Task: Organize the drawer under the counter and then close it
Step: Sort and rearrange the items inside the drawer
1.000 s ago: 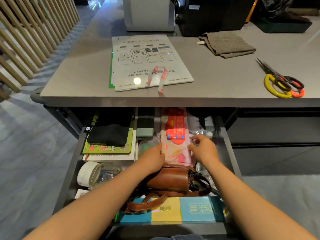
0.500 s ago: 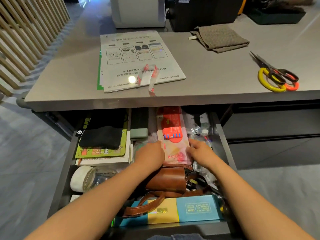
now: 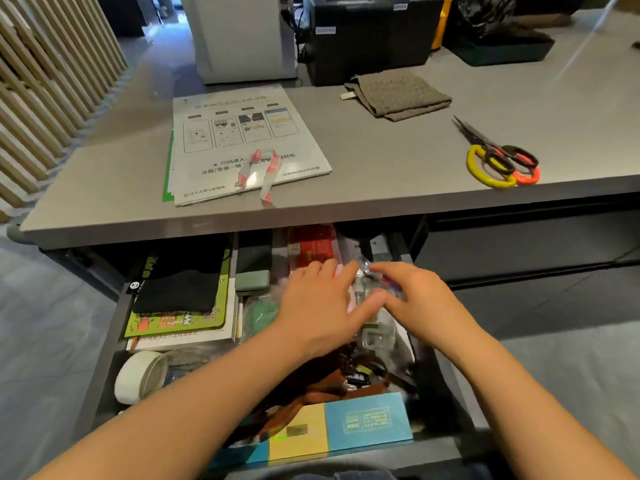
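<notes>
Hovering over the drawer (image 3: pixel 104 358) now, both hands at its far-right part, just under the counter (image 3: pixel 381 199) edge. Left hand (image 3: pixel 318 306): fingers straight, spread wide, lying flat on the red packet (image 3: pixel 311 247), gripping nothing. Right hand (image 3: pixel 420 303): fingers loosely out w/ a slight curl, tips at the clear plastic (image 3: pixel 377 336), near the left thumb. Touching or pinching? Too blurred, can't tell.

Handling, my read: packet is light, flat, a bit floppy, so take it by both long edges. Plastic looks thin, crinkly, prob. slippery, so gather it, don't pinch one corner. Brown bag (image 3: pixel 311 382) is soft leather w/ loose straps, which could snag on closing, so tuck them down. The drawer itself is stiff, on rails and well loaded. Push it at the near front edge, palms flat.

Looks: dark grey, pulled well out, crowded. Far left, black cloth (image 3: pixel 180 285) on a green book (image 3: pixel 173 323) over papers. Near left, a tape roll (image 3: pixel 138 375). A blue/yellow box (image 3: pixel 346 427) lies along the near edge, bag in the middle, plastic to the right.
</notes>
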Motion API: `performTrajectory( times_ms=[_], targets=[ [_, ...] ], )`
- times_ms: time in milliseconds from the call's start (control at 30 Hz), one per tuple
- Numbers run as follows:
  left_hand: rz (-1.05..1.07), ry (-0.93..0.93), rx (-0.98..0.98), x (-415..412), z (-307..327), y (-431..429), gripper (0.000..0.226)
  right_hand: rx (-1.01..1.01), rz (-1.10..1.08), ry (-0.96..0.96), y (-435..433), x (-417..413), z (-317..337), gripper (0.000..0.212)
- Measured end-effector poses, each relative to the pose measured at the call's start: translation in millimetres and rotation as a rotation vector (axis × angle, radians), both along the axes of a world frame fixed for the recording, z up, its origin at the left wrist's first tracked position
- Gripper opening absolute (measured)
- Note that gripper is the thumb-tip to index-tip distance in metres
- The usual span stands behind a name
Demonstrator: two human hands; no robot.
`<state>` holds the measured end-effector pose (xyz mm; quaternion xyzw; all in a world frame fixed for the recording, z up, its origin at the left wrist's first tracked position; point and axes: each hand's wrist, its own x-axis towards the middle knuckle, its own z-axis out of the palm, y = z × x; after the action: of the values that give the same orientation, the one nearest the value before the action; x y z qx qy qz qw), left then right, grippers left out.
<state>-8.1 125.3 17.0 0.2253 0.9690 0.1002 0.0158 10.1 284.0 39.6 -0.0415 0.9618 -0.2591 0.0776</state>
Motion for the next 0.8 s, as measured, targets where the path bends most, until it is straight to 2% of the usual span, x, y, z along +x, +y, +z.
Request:
performTrajectory(
  times_ms=[167,267,433,633,733,800],
  targets=[
    [-0.071,0.053,0.113,-19,32,58,0.059,-0.029,-0.157,0.188,50,-8,32,0.035],
    [-0.083,0.101,0.174,-31,49,95,0.053,-0.038,-0.238,0.302,82,-20,44,0.03],
    [-0.105,0.159,0.137,-54,64,146,0.048,-0.056,-0.314,0.445,128,-47,52,0.026],
    [-0.074,0.154,0.119,-82,61,185,0.048,0.017,-0.409,0.474,172,-84,46,0.025],
    [-0.03,0.153,0.106,-93,58,198,0.052,0.094,-0.364,0.364,187,-98,39,0.04],
    [-0.023,0.158,0.079,-99,56,204,0.057,0.072,-0.297,0.299,193,-103,36,0.048]
  ],
)
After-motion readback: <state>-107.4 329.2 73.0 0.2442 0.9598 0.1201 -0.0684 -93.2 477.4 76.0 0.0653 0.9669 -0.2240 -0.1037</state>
